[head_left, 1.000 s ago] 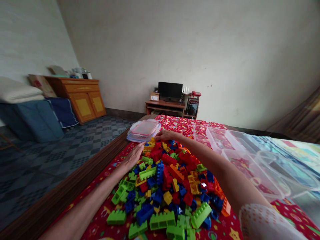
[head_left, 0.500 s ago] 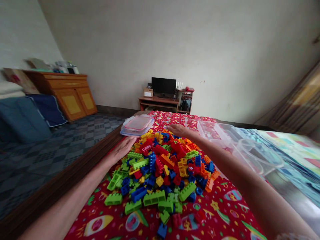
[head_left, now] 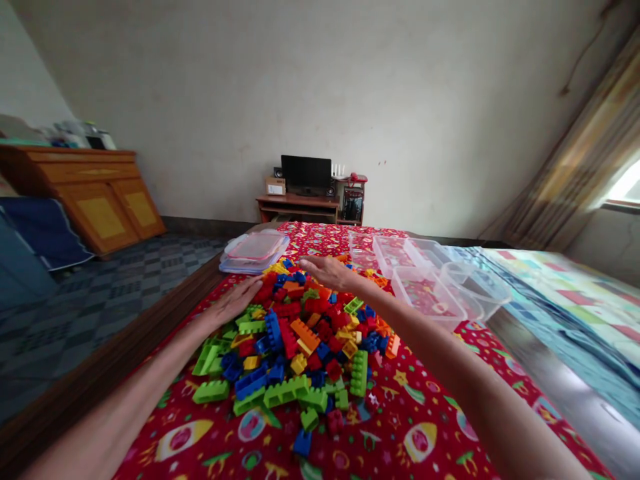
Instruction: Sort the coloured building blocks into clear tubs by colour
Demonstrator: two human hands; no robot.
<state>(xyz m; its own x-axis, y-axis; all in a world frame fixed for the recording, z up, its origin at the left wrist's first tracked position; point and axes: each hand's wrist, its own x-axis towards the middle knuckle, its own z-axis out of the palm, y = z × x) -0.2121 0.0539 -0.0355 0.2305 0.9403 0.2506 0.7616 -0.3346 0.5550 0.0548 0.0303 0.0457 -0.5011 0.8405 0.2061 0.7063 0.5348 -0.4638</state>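
Note:
A heap of toy building bricks in red, blue, green, yellow and orange lies on a red patterned cloth. At the heap's left edge rests my left hand, fingers stretched out along the bricks. My right hand lies over the far side of the pile, its fingers extended and pointing left. Neither hand grips a brick. Some bricks at the back are hidden behind my right hand and forearm.
Stacked clear lids lie at the far left of the cloth. Several clear plastic containers stand on the right. Beyond are a desk with a monitor, a wooden cabinet and a bed.
My view has turned to the right. My right hand has come in from beyond the heap onto its far bricks, while my left hand stays along the left edge.

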